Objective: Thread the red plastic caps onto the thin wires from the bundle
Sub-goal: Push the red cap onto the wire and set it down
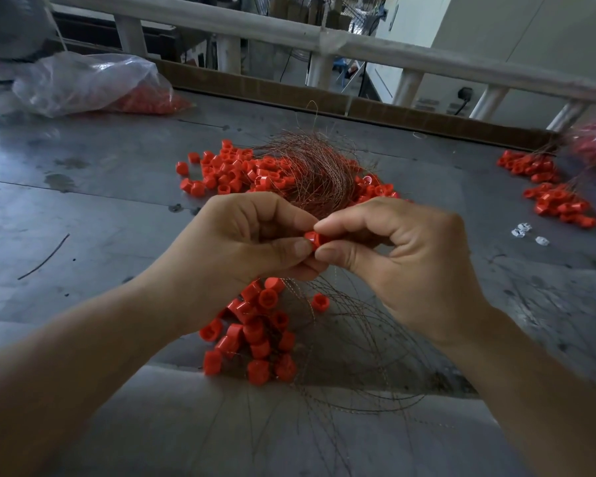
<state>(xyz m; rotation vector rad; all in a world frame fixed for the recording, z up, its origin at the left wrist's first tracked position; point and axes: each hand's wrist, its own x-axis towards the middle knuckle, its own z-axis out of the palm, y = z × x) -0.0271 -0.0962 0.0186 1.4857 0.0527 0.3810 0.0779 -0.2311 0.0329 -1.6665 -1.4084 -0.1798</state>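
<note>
On the table [117, 208], the wire bundle [307, 170] is fanned across a cap pile [234, 173]. Nearer, 1 cap [312, 238] is pinched by left hand [252, 242] and right hand [396, 253], its axis roughly left-right; its open end cannot be told.

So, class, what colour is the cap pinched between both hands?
The cap is red, clearest in the head view.

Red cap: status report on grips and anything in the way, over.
Left grip and right grip both pinch one red cap. Cannot tell if threaded. Wire bundle and loose caps behind, nothing blocking.
</note>
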